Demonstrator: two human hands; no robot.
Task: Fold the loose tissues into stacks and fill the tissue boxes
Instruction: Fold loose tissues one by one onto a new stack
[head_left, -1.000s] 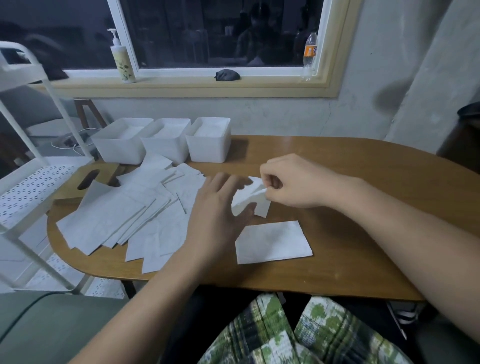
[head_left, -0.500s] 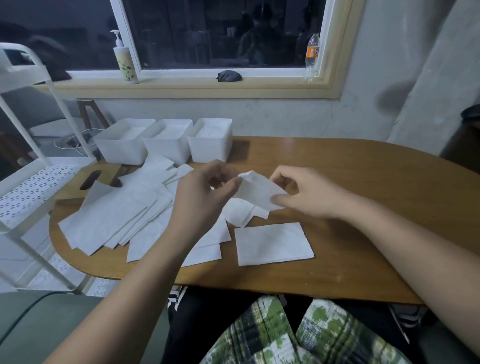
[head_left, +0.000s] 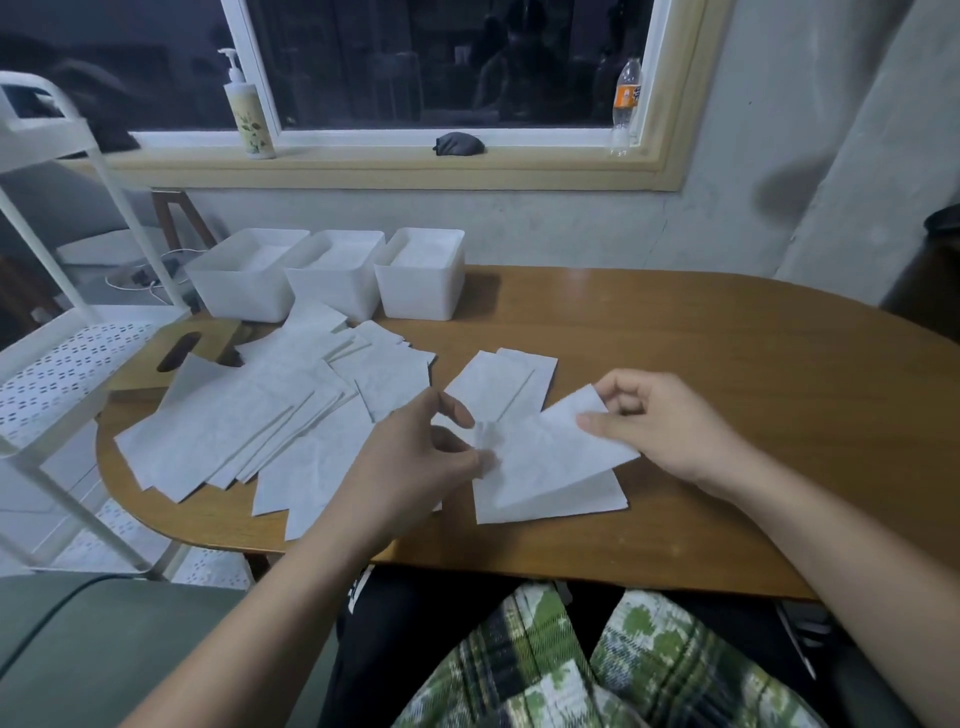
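Brown oval wooden table (head_left: 675, 338). Thin white tissue sheet (head_left: 550, 452) at centre, pinched by left hand (head_left: 415, 467) at 9 o'clock, right hand (head_left: 660, 426) at 3, spread above folded white tissue (head_left: 571, 506), probably for stacking. Three white plastic boxes (head_left: 332, 296) at 11 o'clock, reachable for filling.

Window: you face dark glass (head_left: 441, 57) in a white frame, above a pale wooden sill (head_left: 363, 174).
Wall: rough grey plaster (head_left: 753, 156) stands behind your table (head_left: 701, 353).
Table: brown wood with rounded ends.
Your left: a white perforated rack (head_left: 57, 364).
Light: dim.
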